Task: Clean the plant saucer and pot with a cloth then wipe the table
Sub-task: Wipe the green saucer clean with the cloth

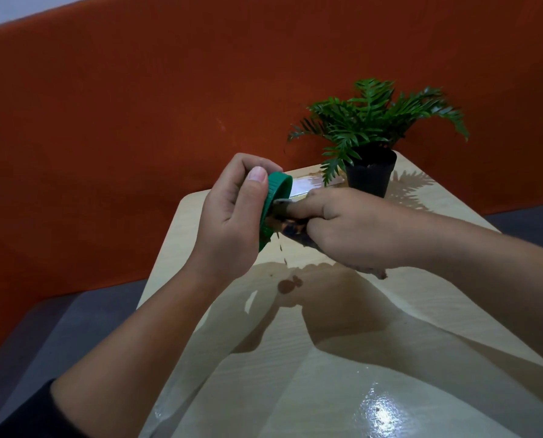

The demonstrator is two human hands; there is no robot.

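My left hand (232, 216) grips a green plant saucer (275, 197), tilted on edge above the table. My right hand (349, 229) holds a dirty cloth (290, 226) and presses it into the saucer's inner face with straight fingers. Brown drops fall from the saucer to a small muddy puddle (289, 284) on the glossy wooden table (343, 358). A black pot (369, 173) with a green fern (374, 115) stands at the table's far end, apart from both hands.
An orange padded wall (137, 121) runs behind the table. Grey floor or seat (68, 317) lies to the left, below the table edge. A bright glare patch (380, 409) shines on the near tabletop.
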